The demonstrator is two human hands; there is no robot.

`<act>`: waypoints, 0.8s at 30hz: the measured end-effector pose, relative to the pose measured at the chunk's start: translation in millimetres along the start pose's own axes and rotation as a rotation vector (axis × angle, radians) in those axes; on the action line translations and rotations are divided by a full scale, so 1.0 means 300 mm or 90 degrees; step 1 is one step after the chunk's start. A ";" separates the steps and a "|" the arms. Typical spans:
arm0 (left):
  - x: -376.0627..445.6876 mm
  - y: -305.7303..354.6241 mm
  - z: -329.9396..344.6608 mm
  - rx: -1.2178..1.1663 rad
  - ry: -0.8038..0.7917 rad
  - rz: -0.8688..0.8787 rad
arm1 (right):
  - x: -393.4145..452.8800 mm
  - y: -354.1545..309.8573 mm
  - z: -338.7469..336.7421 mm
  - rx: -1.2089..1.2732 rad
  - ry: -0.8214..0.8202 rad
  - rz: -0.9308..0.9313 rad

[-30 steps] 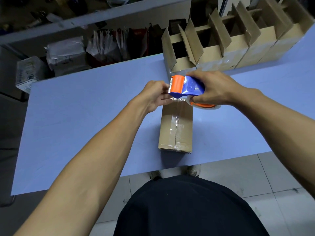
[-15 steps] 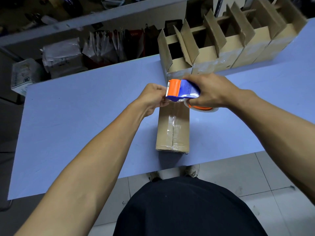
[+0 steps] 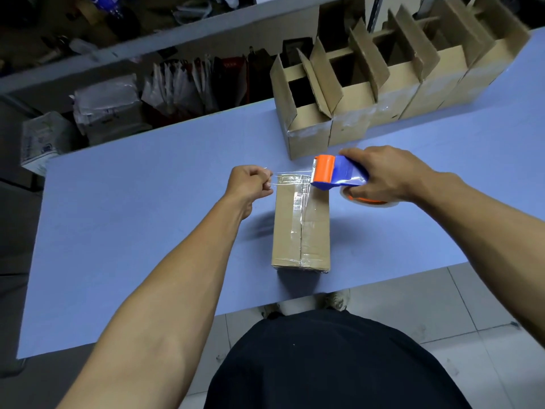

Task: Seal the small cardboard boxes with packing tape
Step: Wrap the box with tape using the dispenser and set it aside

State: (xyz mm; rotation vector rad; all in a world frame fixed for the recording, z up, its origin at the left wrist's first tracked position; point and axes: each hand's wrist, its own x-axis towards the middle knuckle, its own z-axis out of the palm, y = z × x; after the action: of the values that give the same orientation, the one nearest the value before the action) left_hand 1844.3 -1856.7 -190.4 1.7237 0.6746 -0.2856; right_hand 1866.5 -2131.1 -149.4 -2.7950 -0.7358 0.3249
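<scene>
I see my left hand (image 3: 250, 183) curled tight, its fingers (image 3: 267, 175) pinching the free end of a clear strip of tape (image 3: 290, 178) that runs across to the tape dispenser (image 3: 336, 172) at 3 o'clock of it. My right hand (image 3: 380, 174) wraps the blue body of that dispenser, fingers closed round it, orange head pointing toward 9 o'clock. The strip hangs stretched above the far end of the closed box (image 3: 300, 228), which lies on the blue table (image 3: 141, 219) just below and between my two hands; whether the strip touches the cardboard I cannot tell. The box sits lengthwise toward me, its near end close to the table's front edge at 6 o'clock. Broad bare tabletop spreads toward 9 o'clock, and a band of it toward 3 o'clock. At 12 to 1 o'clock a row of open boxes (image 3: 383, 90) stands along the back edge, flaps up, near the dispenser. The closed box is plain brown, its centre seam already covered by shiny, wrinkled tape that folds over the near end.
</scene>
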 end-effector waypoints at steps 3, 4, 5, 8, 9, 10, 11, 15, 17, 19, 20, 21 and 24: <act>0.014 -0.002 0.016 -0.002 0.005 0.012 | -0.002 0.017 0.015 0.010 0.006 0.013; 0.017 -0.001 0.021 -0.004 0.006 0.013 | -0.002 0.021 0.015 0.013 0.010 0.013; 0.020 -0.002 0.025 -0.007 0.007 0.014 | -0.003 0.025 0.016 0.016 0.013 0.012; 0.026 -0.010 0.032 -0.001 0.014 0.021 | -0.006 0.027 0.028 0.014 0.018 0.011; 0.030 -0.013 0.032 0.003 0.019 0.025 | -0.004 0.025 0.032 0.014 0.021 0.012; 0.035 -0.016 0.033 0.007 0.027 0.029 | 0.000 0.023 0.037 0.017 0.023 0.016; 0.041 -0.020 0.035 0.007 0.035 0.032 | 0.004 0.022 0.041 0.017 0.022 0.019; 0.049 -0.026 0.054 0.006 0.058 0.044 | 0.006 0.032 0.045 0.010 0.021 0.031; 0.046 -0.028 0.063 0.008 0.063 0.047 | 0.006 0.036 0.043 0.015 0.018 0.044; 0.046 -0.039 0.074 0.008 0.073 0.051 | 0.007 0.036 0.047 0.018 0.013 0.054; 0.046 -0.044 0.079 0.010 0.082 0.056 | 0.007 0.036 0.050 0.017 0.013 0.055; 0.046 -0.050 0.085 0.011 0.091 0.061 | 0.007 0.038 0.053 0.016 0.014 0.055; 0.041 -0.072 0.107 0.013 0.115 0.088 | 0.006 0.047 0.059 0.011 0.021 0.056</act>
State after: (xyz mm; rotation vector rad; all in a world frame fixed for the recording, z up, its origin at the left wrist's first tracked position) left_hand 1847.0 -1880.8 -223.1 1.8200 0.6810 -0.0405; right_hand 1869.6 -2139.1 -170.2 -2.8151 -0.6008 0.2975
